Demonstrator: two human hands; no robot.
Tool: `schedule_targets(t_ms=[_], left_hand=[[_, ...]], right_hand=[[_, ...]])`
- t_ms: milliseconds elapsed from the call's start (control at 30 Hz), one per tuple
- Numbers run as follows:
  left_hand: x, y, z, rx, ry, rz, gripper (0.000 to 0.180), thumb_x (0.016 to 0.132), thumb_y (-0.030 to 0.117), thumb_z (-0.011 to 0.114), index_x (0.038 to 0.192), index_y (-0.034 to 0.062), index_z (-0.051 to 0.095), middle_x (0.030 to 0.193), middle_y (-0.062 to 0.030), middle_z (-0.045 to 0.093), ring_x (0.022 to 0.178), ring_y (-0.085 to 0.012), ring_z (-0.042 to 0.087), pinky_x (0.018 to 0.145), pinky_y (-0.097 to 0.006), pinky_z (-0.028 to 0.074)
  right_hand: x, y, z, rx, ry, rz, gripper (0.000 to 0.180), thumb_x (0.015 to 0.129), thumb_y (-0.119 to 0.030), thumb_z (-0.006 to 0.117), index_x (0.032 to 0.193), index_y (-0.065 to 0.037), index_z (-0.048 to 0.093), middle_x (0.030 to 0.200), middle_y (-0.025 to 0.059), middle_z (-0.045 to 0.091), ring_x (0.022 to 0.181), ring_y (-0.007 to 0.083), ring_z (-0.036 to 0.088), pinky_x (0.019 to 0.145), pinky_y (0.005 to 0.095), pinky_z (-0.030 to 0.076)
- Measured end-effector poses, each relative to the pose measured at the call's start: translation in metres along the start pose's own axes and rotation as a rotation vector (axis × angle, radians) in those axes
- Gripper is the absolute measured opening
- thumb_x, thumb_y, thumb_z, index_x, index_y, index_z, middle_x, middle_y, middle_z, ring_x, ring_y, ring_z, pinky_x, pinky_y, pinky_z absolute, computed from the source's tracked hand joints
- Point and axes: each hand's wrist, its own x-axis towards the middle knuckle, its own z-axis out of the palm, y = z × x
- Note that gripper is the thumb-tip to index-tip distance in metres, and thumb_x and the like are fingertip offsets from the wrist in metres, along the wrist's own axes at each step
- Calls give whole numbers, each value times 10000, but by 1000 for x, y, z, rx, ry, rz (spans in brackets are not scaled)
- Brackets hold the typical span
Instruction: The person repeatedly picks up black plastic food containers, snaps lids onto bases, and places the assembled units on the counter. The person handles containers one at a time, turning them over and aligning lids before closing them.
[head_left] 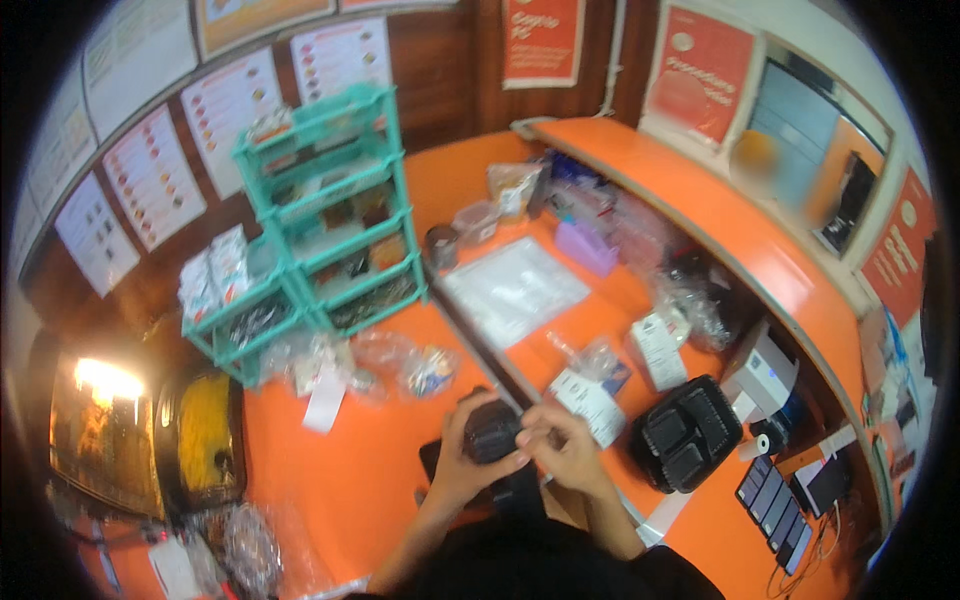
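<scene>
A small black round container point(492, 431), dark and ribbed, is held up in front of my body over the orange counter. My left hand point(462, 462) wraps round its left side, with the thumb along the near edge. At its right rim, the fingers of my right hand point(562, 446) are pinched together against it; whatever lies between those fingertips is too small to make out. Below my hands, a dark flat object point(432, 458) is partly covered by the left wrist.
Black compartment trays point(688, 432) are stacked to my right, beside paper slips point(587, 404). Teal tiered racks point(335, 215) stand back left, plastic bags point(385, 362) before them. A glowing warmer point(105, 430) is at far left, a tablet point(775, 512) at right. A raised orange ledge point(720, 225) runs along the right.
</scene>
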Motion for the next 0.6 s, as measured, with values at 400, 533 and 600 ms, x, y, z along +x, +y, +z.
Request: schedule_targets(t_ms=[400, 533, 600], left_hand=[[-8, 5, 0, -198, -27, -127, 739, 679, 12, 807, 1310, 82, 430, 1140, -89, 533, 1038, -195, 577, 904, -335, 489], [-12, -7, -6, -110, -40, -87, 754, 673, 1, 808, 1317, 77, 423, 1128, -88, 539, 1034, -195, 584, 900, -339, 497], [-11, -2, -4, -161, -58, -131, 765, 672, -2, 811, 1323, 69, 415, 1149, -101, 544, 1058, -200, 578, 911, -346, 493]], right_hand=[[4, -4, -5, 86, -145, 172, 140, 927, -130, 625, 878, -4, 587, 690, -13, 582, 564, 20, 517, 482, 179, 399], [1, -1, -1, 139, -176, 166, 169, 923, -147, 636, 829, -22, 572, 668, -19, 562, 539, 26, 504, 469, 190, 375], [1, -3, -5, 150, -189, 189, 138, 908, -115, 646, 829, -18, 587, 681, -17, 575, 553, 29, 515, 489, 182, 379]])
